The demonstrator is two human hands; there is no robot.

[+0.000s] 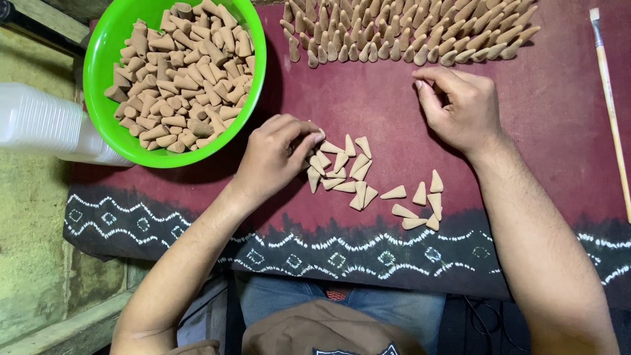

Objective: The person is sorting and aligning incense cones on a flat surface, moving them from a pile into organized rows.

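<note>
Several small tan clay-like cones (368, 181) lie scattered flat on a dark red cloth (545, 131). My left hand (273, 158) rests at the left end of this pile, fingers curled around a cone or two. My right hand (460, 105) hovers higher up on the cloth, fingers curled, thumb and forefinger pinched near the rows; whether it holds a cone is hidden. Many cones stand upright in tight rows (407, 29) along the far edge of the cloth. A bright green bowl (105, 52) at the upper left is heaped with more cones (181, 72).
A white ribbed plastic container (46, 125) lies left of the bowl. A thin wooden stick (611, 98) lies along the right edge. The cloth's near edge has a black band with white patterns (328, 256). My lap sits below the table edge.
</note>
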